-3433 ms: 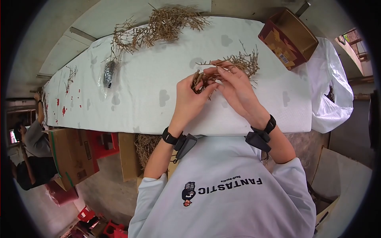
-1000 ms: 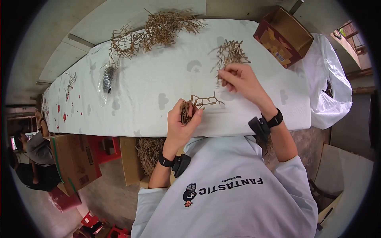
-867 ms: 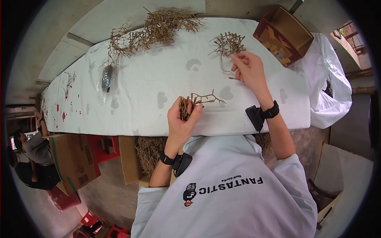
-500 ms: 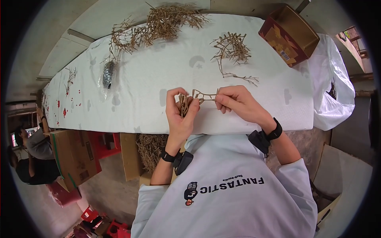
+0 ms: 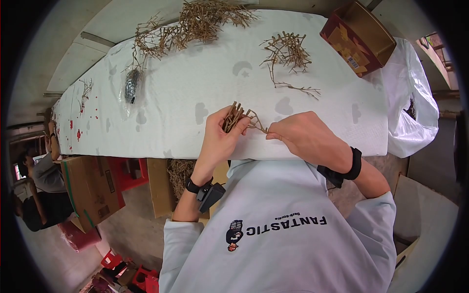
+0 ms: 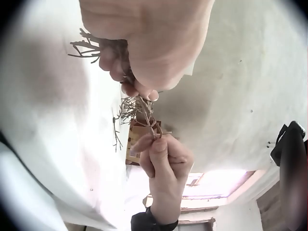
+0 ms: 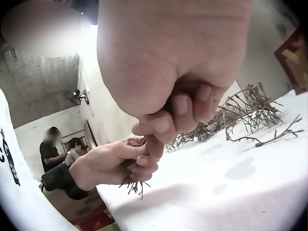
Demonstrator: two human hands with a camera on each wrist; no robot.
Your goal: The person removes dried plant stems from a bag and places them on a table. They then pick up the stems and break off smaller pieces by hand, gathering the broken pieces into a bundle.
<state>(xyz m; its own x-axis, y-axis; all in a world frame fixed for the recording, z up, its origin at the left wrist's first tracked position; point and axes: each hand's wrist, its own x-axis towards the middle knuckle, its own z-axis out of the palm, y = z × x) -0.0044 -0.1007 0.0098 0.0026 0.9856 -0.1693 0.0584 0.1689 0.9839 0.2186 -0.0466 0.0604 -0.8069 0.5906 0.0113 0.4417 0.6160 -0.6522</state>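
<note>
In the head view my left hand (image 5: 218, 134) grips a bundle of brown dried twigs (image 5: 233, 117), its fingers curled round the stems. A thin forked twig (image 5: 256, 122) sticks out of the bundle to the right, and my right hand (image 5: 308, 139) pinches its end between thumb and forefinger. The left wrist view shows this twig (image 6: 148, 118) spanning the short gap between both hands. Beneath the left hand, thin twig ends (image 7: 137, 186) stick out in the right wrist view. Farther back lies a small loose pile of twigs (image 5: 288, 51), with one long twig (image 5: 298, 89) trailing toward me.
A large twig heap (image 5: 205, 24) lies at the table's far edge, near a plastic-wrapped dark bundle (image 5: 131, 87). A dark red box (image 5: 359, 41) stands back right on the white-covered table (image 5: 171, 112). Cardboard boxes (image 5: 90, 190) stand below left, beside another person (image 5: 46, 195).
My right hand left the small pile and came back to the twig projecting from my left hand's bundle. Since half a second ago it has turned over, palm down, and the twig has bent downward.
</note>
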